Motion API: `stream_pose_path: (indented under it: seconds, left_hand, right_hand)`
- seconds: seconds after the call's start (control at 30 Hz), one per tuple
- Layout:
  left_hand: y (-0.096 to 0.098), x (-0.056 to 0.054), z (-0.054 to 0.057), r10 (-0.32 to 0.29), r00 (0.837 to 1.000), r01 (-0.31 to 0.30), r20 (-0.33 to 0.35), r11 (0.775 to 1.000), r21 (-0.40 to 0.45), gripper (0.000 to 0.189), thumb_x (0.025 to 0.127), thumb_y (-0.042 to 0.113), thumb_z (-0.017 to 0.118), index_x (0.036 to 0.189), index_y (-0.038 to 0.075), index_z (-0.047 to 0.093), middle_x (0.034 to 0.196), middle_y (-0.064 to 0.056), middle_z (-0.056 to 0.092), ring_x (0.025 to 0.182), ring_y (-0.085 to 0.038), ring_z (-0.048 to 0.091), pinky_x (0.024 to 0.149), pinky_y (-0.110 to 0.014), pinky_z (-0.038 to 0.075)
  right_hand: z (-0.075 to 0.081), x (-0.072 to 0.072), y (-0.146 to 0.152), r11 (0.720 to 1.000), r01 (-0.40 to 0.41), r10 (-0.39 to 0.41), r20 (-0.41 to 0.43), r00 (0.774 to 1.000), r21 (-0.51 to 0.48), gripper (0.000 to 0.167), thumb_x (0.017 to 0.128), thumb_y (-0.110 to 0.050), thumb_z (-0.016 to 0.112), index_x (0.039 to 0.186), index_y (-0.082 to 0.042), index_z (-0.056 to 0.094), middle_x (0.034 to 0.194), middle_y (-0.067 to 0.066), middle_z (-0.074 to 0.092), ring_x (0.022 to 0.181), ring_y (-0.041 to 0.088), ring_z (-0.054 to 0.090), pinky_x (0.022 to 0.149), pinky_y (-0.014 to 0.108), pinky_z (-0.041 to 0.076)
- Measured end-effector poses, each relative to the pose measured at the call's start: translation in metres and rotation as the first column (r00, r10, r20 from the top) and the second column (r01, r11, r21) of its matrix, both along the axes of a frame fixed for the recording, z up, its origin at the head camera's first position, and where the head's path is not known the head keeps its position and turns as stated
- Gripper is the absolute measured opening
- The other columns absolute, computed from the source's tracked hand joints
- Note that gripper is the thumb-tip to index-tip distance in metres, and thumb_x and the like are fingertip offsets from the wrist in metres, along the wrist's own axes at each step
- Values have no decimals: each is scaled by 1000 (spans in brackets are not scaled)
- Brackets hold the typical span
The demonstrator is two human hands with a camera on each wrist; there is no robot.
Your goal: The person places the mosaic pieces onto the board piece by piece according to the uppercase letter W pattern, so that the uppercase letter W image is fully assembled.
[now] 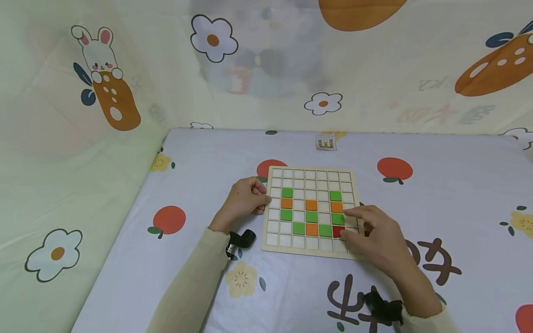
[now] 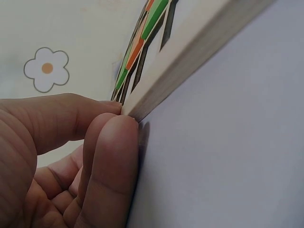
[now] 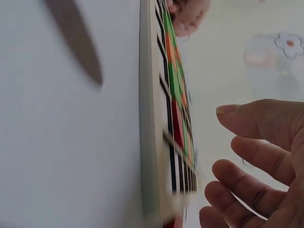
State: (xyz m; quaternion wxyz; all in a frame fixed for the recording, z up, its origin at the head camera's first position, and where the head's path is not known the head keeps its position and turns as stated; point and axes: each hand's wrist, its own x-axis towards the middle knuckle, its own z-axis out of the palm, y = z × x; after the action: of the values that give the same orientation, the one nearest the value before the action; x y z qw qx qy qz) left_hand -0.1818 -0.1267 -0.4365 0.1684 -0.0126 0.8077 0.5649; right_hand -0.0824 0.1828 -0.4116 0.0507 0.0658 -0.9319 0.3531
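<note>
A wooden grid board [image 1: 308,254] lies flat on the table, its cells white apart from several coloured tiles. Green and orange tiles, among them an orange tile [image 1: 312,229], form a pattern. A single red tile [image 1: 338,231] sits at the lower right of it. My left hand [image 1: 245,199] pinches the board's left edge between thumb and fingers; the left wrist view has the fingertips right at the edge [image 2: 156,80]. Over the board's right side hovers my right hand [image 1: 376,236], thumb near the red tile. In the right wrist view its fingers [image 3: 251,118] are spread, with nothing between them.
Beyond the board lies a small card [image 1: 326,142] with a printed grid pattern. The tablecloth [image 1: 200,268] bears printed fruit, flowers and brown characters. A patterned curtain [image 1: 158,60] stands along the back and left sides.
</note>
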Motion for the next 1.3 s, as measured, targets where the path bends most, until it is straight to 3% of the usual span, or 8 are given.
stream_pose_path:
  seconds: [0.2,0.47,0.7,0.93,1.13,1.3]
  left_hand:
    - [0,0,1,-1,1000,1,-3,1000,-2,18,90,4,78,99,1,62,77,-7,60,56,-15,64,56,-26,60]
    - [0,-1,2,1,1000,-1,4,1000,-11,19,90,4,79,99,1,62,77,-7,60,56,-14,64,56,-25,60]
    - [1,-1,2,2,1000,-2,11,1000,-6,19,90,3,79,99,1,61,77,-6,59,56,-14,64,56,-25,60]
    - [1,0,2,3,1000,-3,13,1000,-5,19,90,3,78,99,1,62,77,-6,59,57,-14,64,56,-25,60]
    - [1,1,3,-2,1000,2,8,1000,-7,19,90,3,78,99,1,61,77,-7,60,57,-14,64,56,-25,60]
    - [1,0,2,-6,1000,6,9,1000,-9,19,91,4,78,99,1,62,76,-7,61,56,-14,64,56,-25,60]
  right_hand:
    - [-5,9,25,997,66,-66,7,998,39,44,78,-7,90,120,-1,75,116,18,69,97,32,67,68,22,53]
    - [-12,18,46,990,108,-117,97,988,95,39,80,-9,88,117,-1,77,98,8,66,84,22,58,63,20,44]
    - [-15,18,52,990,84,-108,211,971,116,35,84,-14,85,116,-1,77,93,5,63,84,20,53,63,24,41]
    - [-16,17,51,991,57,-84,227,970,124,33,82,-10,85,111,4,78,90,6,61,81,22,52,60,24,40]
    - [-16,18,49,990,70,-98,239,966,121,22,82,-10,85,102,-2,80,91,6,60,80,22,51,59,25,39]
    - [-13,19,52,988,72,-107,273,956,133,33,82,-12,86,111,0,77,92,6,61,81,22,52,60,24,41]
